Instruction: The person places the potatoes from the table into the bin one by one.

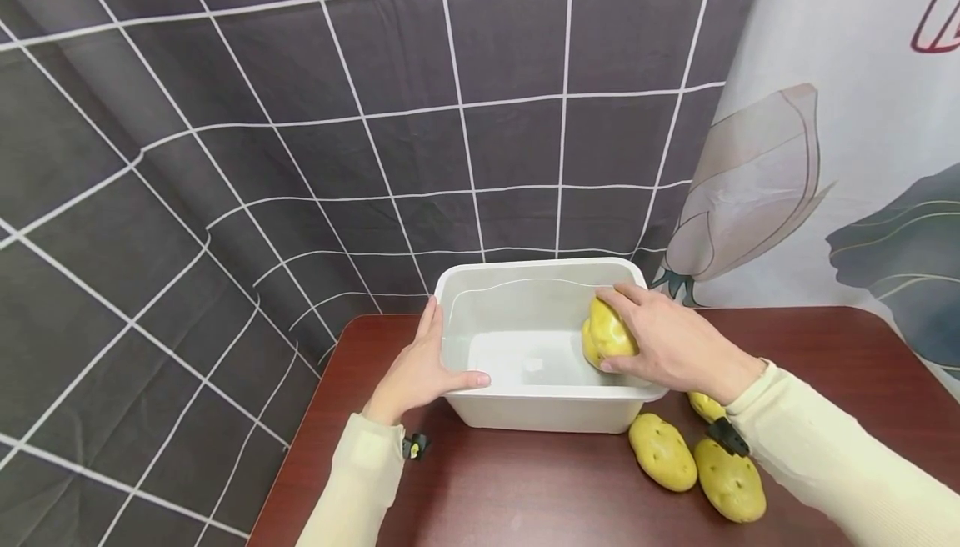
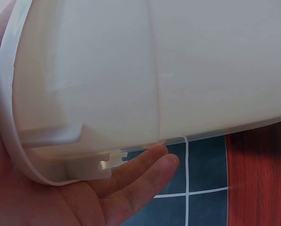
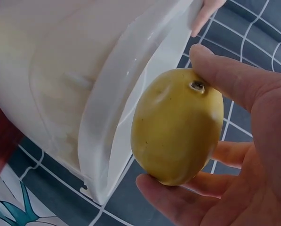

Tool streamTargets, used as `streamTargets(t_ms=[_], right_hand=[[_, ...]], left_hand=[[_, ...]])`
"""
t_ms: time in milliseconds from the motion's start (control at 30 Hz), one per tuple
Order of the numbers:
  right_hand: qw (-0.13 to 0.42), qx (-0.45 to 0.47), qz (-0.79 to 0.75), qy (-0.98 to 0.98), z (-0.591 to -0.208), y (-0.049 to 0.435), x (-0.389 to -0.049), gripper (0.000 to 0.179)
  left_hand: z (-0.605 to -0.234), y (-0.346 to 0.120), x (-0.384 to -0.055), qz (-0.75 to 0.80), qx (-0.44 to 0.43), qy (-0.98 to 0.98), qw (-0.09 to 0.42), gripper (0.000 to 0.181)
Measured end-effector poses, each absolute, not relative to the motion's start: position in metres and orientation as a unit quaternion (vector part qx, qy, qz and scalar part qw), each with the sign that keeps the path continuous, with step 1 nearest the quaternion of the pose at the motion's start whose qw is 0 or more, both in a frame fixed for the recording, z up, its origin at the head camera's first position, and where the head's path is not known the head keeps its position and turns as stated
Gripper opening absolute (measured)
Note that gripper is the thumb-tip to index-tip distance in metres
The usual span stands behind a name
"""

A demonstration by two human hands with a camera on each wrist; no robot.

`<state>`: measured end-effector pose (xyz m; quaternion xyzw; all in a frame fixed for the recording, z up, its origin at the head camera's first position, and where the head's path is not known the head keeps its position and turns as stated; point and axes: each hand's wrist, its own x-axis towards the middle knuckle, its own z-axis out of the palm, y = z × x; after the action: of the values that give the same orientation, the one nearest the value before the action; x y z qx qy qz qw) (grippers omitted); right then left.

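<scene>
A yellow potato is gripped in my right hand at the right end of a white plastic bin. In the right wrist view, thumb and fingers hold this potato around its sides, beside the bin's rim. More yellow shows just below it in the head view; I cannot tell if that is a second potato. My left hand rests on the bin's left front corner, thumb along the front rim. Its straight fingers lie outside the wall in the left wrist view.
On the dark red table, two potatoes lie to the right in front of the bin. Another potato is partly hidden by the right wrist. A grey gridded curtain hangs behind, with a floral curtain at right.
</scene>
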<state>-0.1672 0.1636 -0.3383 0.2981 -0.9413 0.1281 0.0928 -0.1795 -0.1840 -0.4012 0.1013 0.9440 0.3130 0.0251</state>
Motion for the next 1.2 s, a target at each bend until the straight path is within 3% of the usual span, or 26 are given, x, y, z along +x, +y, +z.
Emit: streamTargets(t_ms=[1200], right_hand=[[0.091, 0.271, 0.127, -0.950, -0.334, 0.187, -0.155, 0.072]], left_hand=[[-0.401, -0.181, -0.180, 0.312, 0.093, 0.945, 0.031, 0.137]])
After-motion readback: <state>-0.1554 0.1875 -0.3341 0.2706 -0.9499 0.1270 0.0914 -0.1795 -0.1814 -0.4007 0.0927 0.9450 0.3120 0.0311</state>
